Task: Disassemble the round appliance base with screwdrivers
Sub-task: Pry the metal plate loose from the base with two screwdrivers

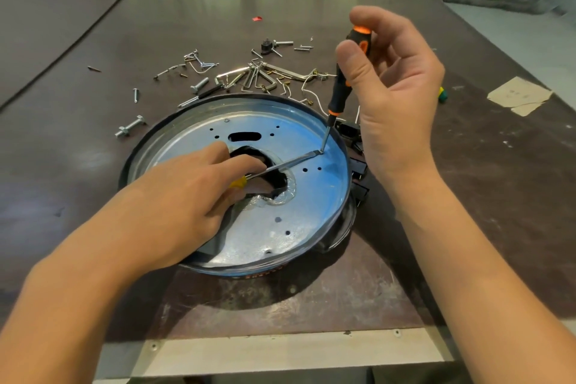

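Observation:
The round appliance base [280, 237], a shiny metal disc with a dark rim and a jagged centre hole, lies on the table in front of me. My left hand [184, 203] grips a yellow-handled screwdriver [280, 165]; its flat blade lies low across the disc and points right. My right hand [386, 84] pinches the top of an orange-and-black screwdriver [343, 81] held nearly upright. Both tips meet at one spot near the disc's right rim. A black plastic part [358, 162] sticks out beyond that rim.
Behind the disc lies a scatter of loose hardware [246, 75]: bolts, screws, hex keys, wire clips. A bolt with nut [129, 127] sits to the left. A piece of cardboard [519, 95] and a green-yellow tool end [442, 95] lie at right. The table's front edge [280, 349] is near.

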